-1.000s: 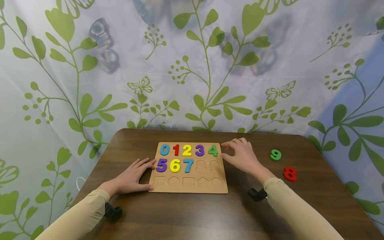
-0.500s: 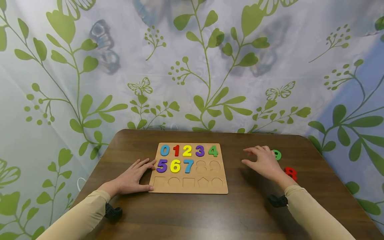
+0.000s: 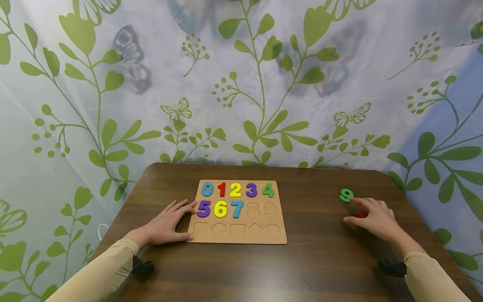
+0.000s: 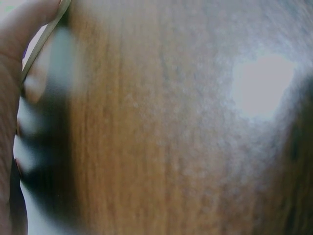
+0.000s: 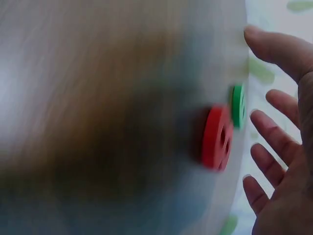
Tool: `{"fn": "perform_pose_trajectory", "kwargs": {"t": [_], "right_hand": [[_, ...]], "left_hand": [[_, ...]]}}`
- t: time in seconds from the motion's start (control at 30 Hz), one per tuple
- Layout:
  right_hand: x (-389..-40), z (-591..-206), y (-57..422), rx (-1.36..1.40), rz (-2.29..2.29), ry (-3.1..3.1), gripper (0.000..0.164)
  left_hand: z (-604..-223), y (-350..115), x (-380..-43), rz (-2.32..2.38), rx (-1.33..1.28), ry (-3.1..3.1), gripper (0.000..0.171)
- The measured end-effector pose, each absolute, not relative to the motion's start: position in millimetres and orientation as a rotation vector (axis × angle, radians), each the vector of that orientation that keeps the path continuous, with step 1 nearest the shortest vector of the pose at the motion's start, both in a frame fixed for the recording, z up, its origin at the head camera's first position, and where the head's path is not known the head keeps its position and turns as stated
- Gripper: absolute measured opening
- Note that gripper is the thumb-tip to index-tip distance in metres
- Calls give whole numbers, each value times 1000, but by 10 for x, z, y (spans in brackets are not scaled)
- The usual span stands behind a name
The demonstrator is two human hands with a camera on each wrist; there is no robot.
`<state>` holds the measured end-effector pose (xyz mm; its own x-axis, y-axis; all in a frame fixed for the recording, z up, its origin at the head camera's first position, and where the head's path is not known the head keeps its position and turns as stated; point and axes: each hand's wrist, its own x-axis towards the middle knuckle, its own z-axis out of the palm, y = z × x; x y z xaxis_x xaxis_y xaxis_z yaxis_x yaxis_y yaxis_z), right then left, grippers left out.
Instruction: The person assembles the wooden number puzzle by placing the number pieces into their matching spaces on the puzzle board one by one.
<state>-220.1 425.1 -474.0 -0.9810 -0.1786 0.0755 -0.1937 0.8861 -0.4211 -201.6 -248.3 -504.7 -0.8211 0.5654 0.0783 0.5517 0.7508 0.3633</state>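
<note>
A wooden number puzzle board (image 3: 237,241) lies on the table with the numbers 0 to 7 seated in its two upper rows. My left hand (image 3: 166,224) rests at the board's left edge, thumb and fingertips touching it. Over at the right, my right hand (image 3: 377,220) hovers above a red number 8 (image 3: 362,214), which it partly hides. In the right wrist view the fingers are spread apart from the red 8 (image 5: 216,139). A green number 9 (image 3: 346,195) lies just beyond the right fingertips.
Shaped recesses for an 8, a 9 and several geometric figures show in the board. The brown wooden table (image 3: 302,268) ends at a curtain (image 3: 241,84) printed with leaves and butterflies. A black wrist camera (image 3: 392,267) sits under the right wrist.
My right hand has moved from the board's upper right corner rightward across the table to above the red 8. The left hand and the board have stayed put.
</note>
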Motion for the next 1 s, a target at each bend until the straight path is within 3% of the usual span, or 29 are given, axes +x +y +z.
{"fn": "perform_pose_trajectory", "kwargs": {"t": [0.3, 1.0], "right_hand": [[-2088, -4851, 4639, 191, 707, -3106, 94], [-2047, -4912, 4818, 98, 832, -3124, 83]], "left_hand": [[-5036, -2488, -2013, 580, 918, 2900, 74], [-5062, -2495, -2030, 567, 933, 2907, 74]]}}
